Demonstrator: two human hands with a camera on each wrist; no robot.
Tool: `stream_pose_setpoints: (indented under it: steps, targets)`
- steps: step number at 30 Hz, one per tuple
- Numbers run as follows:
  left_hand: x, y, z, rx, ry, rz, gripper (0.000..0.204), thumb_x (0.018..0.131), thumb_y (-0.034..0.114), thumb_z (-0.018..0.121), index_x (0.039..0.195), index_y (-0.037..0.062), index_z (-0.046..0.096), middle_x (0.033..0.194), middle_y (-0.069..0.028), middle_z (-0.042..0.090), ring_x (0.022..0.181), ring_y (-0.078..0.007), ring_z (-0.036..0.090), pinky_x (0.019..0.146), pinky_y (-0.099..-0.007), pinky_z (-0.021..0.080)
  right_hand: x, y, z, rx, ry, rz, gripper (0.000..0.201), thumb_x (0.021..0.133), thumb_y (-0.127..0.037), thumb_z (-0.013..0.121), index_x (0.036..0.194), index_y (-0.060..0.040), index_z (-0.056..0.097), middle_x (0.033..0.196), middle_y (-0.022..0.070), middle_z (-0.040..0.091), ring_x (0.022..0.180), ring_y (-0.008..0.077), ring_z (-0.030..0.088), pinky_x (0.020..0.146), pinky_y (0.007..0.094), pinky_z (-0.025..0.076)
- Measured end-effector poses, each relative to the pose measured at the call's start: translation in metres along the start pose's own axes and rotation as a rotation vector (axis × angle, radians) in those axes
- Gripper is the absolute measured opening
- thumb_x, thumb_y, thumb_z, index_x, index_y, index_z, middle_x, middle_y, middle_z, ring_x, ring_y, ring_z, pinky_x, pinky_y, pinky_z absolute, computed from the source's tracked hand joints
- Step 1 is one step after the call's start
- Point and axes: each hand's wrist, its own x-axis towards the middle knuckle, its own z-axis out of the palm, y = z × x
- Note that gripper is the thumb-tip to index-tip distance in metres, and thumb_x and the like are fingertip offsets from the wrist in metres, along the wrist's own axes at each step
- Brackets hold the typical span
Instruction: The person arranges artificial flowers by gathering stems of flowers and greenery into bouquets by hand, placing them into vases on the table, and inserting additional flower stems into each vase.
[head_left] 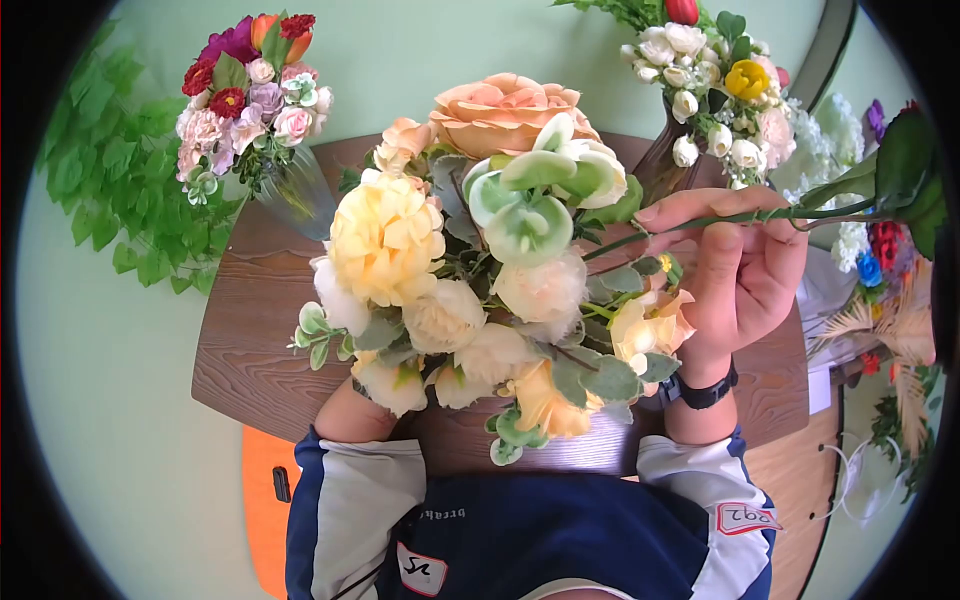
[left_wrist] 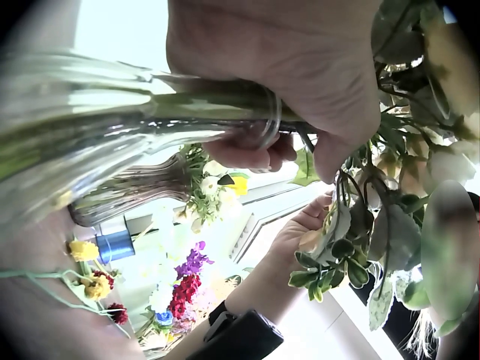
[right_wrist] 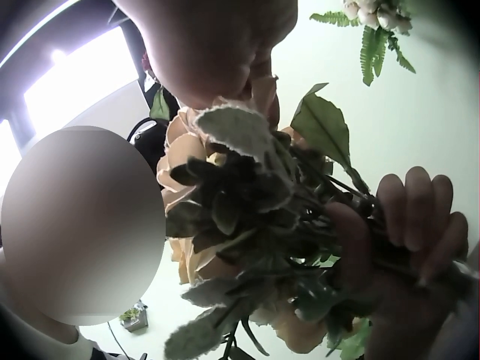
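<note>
A full bouquet (head_left: 490,270) of yellow, cream and peach flowers with green leaves fills the middle of the head view. My left hand (left_wrist: 277,82) is curled round the neck of a clear glass vase (left_wrist: 82,112) with green stems inside; the bouquet hides this hand in the head view. To the right of the blooms, my right hand (head_left: 755,265) pinches a long green flower stem (head_left: 750,215) between thumb and fingers. One end of that stem meets the bouquet's right side, while large dark green leaves (head_left: 905,180) show at its other end. Its bloom is not visible.
Behind the bouquet, a vase of mixed flowers (head_left: 255,110) stands at the left and one of white flowers (head_left: 720,100) at the right. Under it all is a brown wooden table (head_left: 250,330). More colourful flowers (head_left: 880,240) lie at the far right.
</note>
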Motion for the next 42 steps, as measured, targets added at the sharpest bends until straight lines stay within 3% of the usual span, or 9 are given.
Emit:
stream_pose_setpoints:
  steps: [9,15,22,25,28,34,38,40,42]
  targets:
    - [0.007,0.001,-0.002,0.018,-0.005,0.001,0.013,0.091,0.019,0.052,0.09,0.006,0.054,0.071,-0.0017,0.05,0.061,-0.0142,0.048,0.053,-0.0288,0.04,0.003,-0.004,0.001,0.023,0.076,-0.024,0.023,0.089,0.008,0.041,0.11,0.0025,0.036,0.088,0.0214,0.059,0.068,0.0216,0.064,0.055,0.0262,0.054]
    - [0.009,-0.002,-0.004,0.025,-0.004,-0.008,0.013,0.09,0.019,0.052,0.09,0.006,0.054,0.071,-0.0017,0.05,0.061,-0.0141,0.048,0.054,-0.0287,0.04,0.003,-0.004,0.002,-0.142,-0.121,0.282,0.016,0.088,0.007,0.048,0.103,0.0035,0.043,0.077,0.0104,0.063,0.061,0.0101,0.057,0.056,0.019,0.044]
    - [0.014,-0.005,-0.005,0.035,-0.008,-0.019,0.013,0.09,0.019,0.052,0.09,0.0059,0.054,0.071,-0.0017,0.051,0.061,-0.0141,0.048,0.054,-0.0287,0.04,0.006,-0.002,0.015,0.116,-0.128,0.554,0.005,0.089,0.003,0.049,0.093,0.0007,0.047,0.069,0.006,0.061,0.06,0.0116,0.062,0.053,0.0241,0.049]
    - [0.016,-0.003,-0.007,0.043,-0.008,-0.018,0.013,0.09,0.019,0.053,0.09,0.0059,0.054,0.072,-0.0017,0.051,0.061,-0.0141,0.049,0.054,-0.0287,0.04,0.012,-0.003,0.013,-0.112,-0.373,0.406,0.006,0.087,0.001,0.054,0.081,0.001,0.052,0.065,0.0052,0.06,0.058,0.0105,0.062,0.054,0.0232,0.049]
    - [0.017,-0.002,-0.009,0.051,-0.008,-0.016,0.013,0.09,0.019,0.053,0.09,0.0058,0.054,0.072,-0.0017,0.051,0.062,-0.0141,0.049,0.054,-0.0286,0.04,0.014,0.001,0.012,-0.22,-0.51,0.325,0.006,0.079,-0.001,0.061,0.081,0.0005,0.056,0.065,0.0094,0.058,0.062,0.023,0.061,0.056,0.0301,0.046]
    - [0.019,0.001,-0.012,0.065,-0.009,-0.013,0.013,0.09,0.019,0.053,0.09,0.0058,0.054,0.072,-0.0018,0.051,0.062,-0.014,0.049,0.055,-0.0286,0.04,-0.007,0.028,0.003,-0.108,-0.58,0.347,0.018,0.069,-0.004,0.069,0.085,-0.001,0.061,0.068,0.011,0.055,0.062,0.0288,0.055,0.059,0.0333,0.044]
    - [0.021,0.003,-0.015,0.076,-0.006,-0.009,0.013,0.09,0.019,0.053,0.09,0.0057,0.054,0.072,-0.0018,0.051,0.062,-0.014,0.049,0.055,-0.0286,0.04,-0.038,0.07,0.004,-0.21,-0.424,0.011,0.017,0.07,-0.006,0.069,0.086,-0.0019,0.062,0.068,0.0075,0.056,0.063,0.0248,0.055,0.06,0.0306,0.045]
    - [0.021,0.003,-0.015,0.079,-0.004,-0.01,0.013,0.09,0.018,0.053,0.09,0.0057,0.054,0.073,-0.0018,0.051,0.062,-0.014,0.049,0.055,-0.0286,0.04,-0.054,0.062,0.009,0.197,-0.149,0.492,0.013,0.075,-0.01,0.067,0.085,-0.0033,0.062,0.065,0.0009,0.054,0.062,0.0176,0.054,0.06,0.0286,0.046]
    - [0.021,0.001,-0.016,0.08,-0.002,-0.011,0.013,0.09,0.018,0.053,0.09,0.0057,0.054,0.073,-0.0018,0.051,0.063,-0.014,0.049,0.055,-0.0285,0.041,-0.06,0.067,0.008,0.222,-0.151,0.51,0.013,0.075,-0.01,0.066,0.086,-0.0035,0.062,0.066,0.001,0.054,0.063,0.0175,0.054,0.061,0.0285,0.046]
